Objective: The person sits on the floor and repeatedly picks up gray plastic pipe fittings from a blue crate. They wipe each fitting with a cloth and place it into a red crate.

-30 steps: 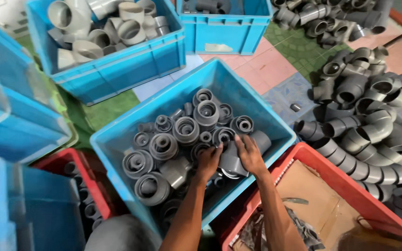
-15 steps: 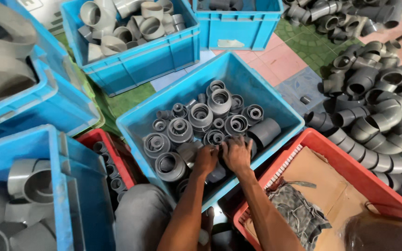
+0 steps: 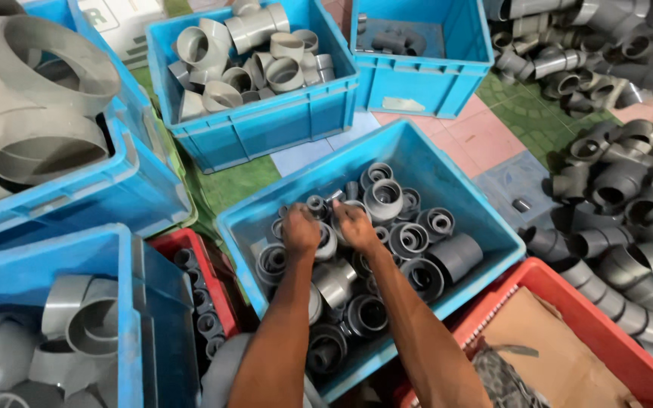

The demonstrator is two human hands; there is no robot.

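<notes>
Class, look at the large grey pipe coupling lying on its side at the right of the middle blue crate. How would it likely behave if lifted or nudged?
The grey coupling looks like thick-walled moulded plastic, so probably rigid and fairly light for its bulk. Lying on its round side, it might roll if nudged, though neighbouring fittings and the crate wall would likely stop it. Its smooth surface may be slightly slippery.

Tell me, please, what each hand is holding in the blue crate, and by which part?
Both the left hand and right hand are down among the grey pipe reducers in the blue crate; the fingers are curled out of view, so any hold cannot be told.
</notes>
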